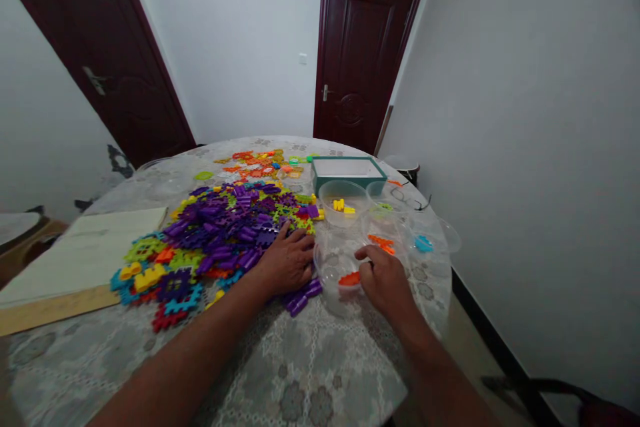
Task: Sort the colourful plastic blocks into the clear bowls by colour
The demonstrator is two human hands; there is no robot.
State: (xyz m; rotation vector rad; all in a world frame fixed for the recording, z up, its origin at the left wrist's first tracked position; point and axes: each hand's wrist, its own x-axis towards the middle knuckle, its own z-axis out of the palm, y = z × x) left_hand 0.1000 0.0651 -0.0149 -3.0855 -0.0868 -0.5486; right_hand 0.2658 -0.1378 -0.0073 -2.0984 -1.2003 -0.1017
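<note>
Round tabletop (250, 353) under a patterned lace cover carries a big heap of plastic snap-together pieces (225, 227), mostly purple, with orange and yellow-green ones spread beyond it. Pad of pale paper (85, 260) lies at the far left, and a teal tray (349, 173) stands past the heap. Clear plastic bowls (343, 192) sit clustered on the right side, one holding yellow pieces (339, 204). Left hand (287, 260) lies flat on the near edge of the heap, its fingers (295, 237) spread apart on the pieces. Right hand (385, 283) sits beside the nearest bowl (335, 293), which holds orange pieces (349, 278), its fingers (365, 253) curled together at the rim; whether they pinch anything cannot be told. Small purple pieces (300, 298) lie between the hands.
</note>
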